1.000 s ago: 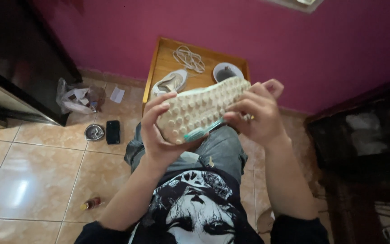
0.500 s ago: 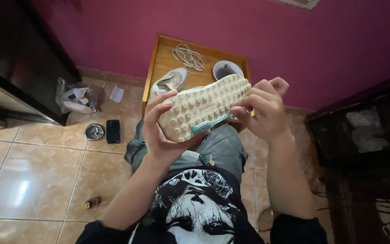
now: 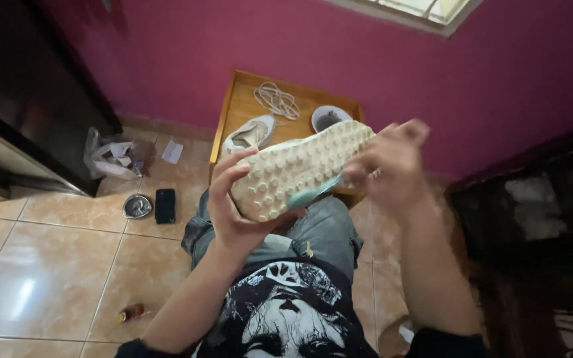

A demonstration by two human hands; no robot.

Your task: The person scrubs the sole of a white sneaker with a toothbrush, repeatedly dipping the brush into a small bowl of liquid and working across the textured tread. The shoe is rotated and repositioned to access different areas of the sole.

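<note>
My left hand [image 3: 237,202] grips a pale cream shoe [image 3: 296,169] from below, its studded sole turned up toward me. My right hand [image 3: 389,166], blurred, sits at the shoe's right end and holds a teal brush [image 3: 310,194] whose head lies against the sole's lower edge. The shoe hangs above my lap, over my jeans. Behind it, a second pale shoe [image 3: 250,136] lies on a low wooden table [image 3: 233,106] with a coil of white laces [image 3: 276,101] and a white bowl [image 3: 329,118].
A pink wall runs behind the table. A dark cabinet [image 3: 28,99] stands at the left, a crumpled plastic bag [image 3: 111,156] beside it. On the tiled floor lie a black phone [image 3: 165,205], a round metal dish [image 3: 137,206] and a small bottle [image 3: 130,312]. Dark furniture fills the right.
The right hand has shifted and blurred at the shoe's right end, with the teal brush moving along the sole's lower edge. The shoe sits slightly lower in view.
</note>
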